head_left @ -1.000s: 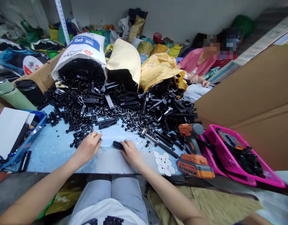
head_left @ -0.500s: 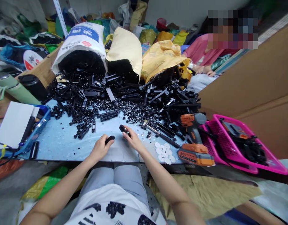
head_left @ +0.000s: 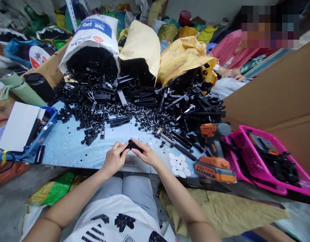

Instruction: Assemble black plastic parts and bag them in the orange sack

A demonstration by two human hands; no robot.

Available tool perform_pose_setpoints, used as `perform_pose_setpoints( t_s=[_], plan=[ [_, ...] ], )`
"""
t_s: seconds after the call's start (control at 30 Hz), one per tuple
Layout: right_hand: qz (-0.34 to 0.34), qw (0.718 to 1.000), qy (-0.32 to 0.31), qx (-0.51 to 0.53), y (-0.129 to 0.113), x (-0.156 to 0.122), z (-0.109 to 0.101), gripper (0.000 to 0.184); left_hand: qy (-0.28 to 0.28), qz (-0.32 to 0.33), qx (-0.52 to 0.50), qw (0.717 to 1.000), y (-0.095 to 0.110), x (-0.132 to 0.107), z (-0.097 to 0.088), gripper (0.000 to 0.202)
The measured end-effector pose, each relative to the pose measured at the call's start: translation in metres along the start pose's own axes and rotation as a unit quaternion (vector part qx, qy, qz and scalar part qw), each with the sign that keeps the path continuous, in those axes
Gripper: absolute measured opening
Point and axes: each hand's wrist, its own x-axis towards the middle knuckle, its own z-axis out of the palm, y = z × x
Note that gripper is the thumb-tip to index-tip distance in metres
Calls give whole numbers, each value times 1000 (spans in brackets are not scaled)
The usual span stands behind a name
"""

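Note:
Close together over the front edge of the blue-covered table [head_left: 69, 148], my two hands meet at small black plastic parts. My left hand [head_left: 115, 159] is closed, its thumb and fingers pinching a black plastic part [head_left: 127, 147] mostly covered by the fingertips. My right hand [head_left: 145, 154] is closed on another black plastic part [head_left: 133, 145], pressed up against the first. Whether the two parts are joined I cannot tell. Beyond the hands lie loose screws [head_left: 147, 122] and a heap of black plastic pieces [head_left: 94, 97].
A hammer [head_left: 178, 147], a cordless drill [head_left: 215, 151] and white discs [head_left: 179, 164] lie to the right, beside pink baskets [head_left: 260, 161]. At left are a blue basket [head_left: 41, 141] and a green bottle [head_left: 24, 89]. Open sacks [head_left: 142, 47] stand behind; a person [head_left: 230, 57] sits at far right.
My hands, apart before with a black part in each, have come together so that the parts meet. The camera view has shifted slightly.

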Motion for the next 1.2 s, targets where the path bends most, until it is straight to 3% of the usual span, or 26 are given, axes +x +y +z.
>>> perform_pose_setpoints(
  t_s=[0.1,0.2,0.33,0.53,0.63,0.8,0.87,0.97,1.1,1.2],
  plan=[
    [-10,999,18,-41,-3,-1,2,52,37,18,-19,999,-1,1,5,32],
    [42,995,65,56,-6,-1,8,51,44,82,-60,994,0,9,2,31],
    [73,987,41,138,-11,4,5,54,30,105,-63,992,7,19,-8,28],
    [-16,998,52,-22,-12,12,-11,48,49,56,-29,997,9,16,-8,27],
    [-39,997,60,-40,-11,13,-11,49,65,45,-29,996,12,13,1,28],
    [-8,992,117,37,-17,15,9,47,191,52,-43,979,22,16,18,33],
    [-2,988,138,68,-21,16,19,46,212,63,-47,974,24,19,18,33],
    [-12,982,176,68,-25,16,30,47,203,94,-57,973,23,26,7,32],
    [-25,979,203,27,-29,12,40,50,146,153,-88,973,16,34,-6,30],
    [-3,985,170,-10,-27,18,43,49,175,94,-88,976,7,28,4,31]
  ],
)
